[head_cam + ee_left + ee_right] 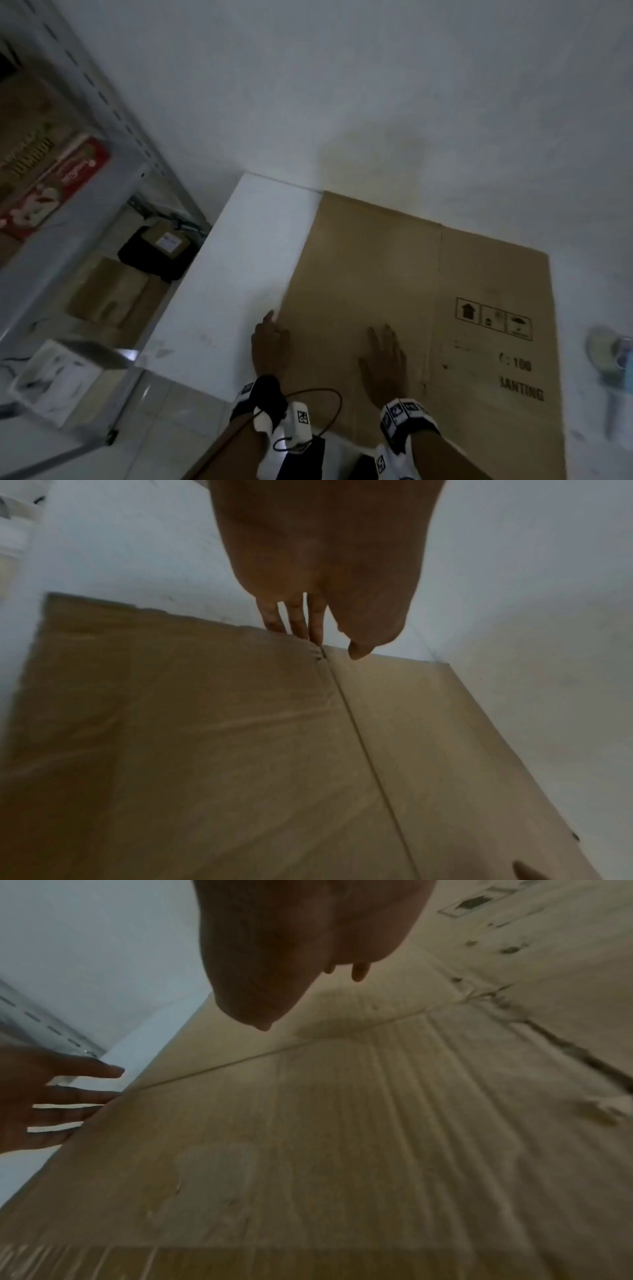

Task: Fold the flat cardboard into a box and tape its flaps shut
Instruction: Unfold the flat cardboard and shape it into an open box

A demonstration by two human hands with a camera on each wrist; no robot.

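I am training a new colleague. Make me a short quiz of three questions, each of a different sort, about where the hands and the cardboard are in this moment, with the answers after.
1. True or false: the cardboard already stands up as a box.
2. Multiple choice: the left hand is
A. at the cardboard's left edge
B. on the printed symbols
C. holding the tape dispenser
3. Fill in: the right hand lies with straight fingers on top of the ____.

Key
1. False. It lies flat on the white table.
2. A. Its fingers reach the edge; the tape dispenser lies untouched to the right.
3. cardboard.
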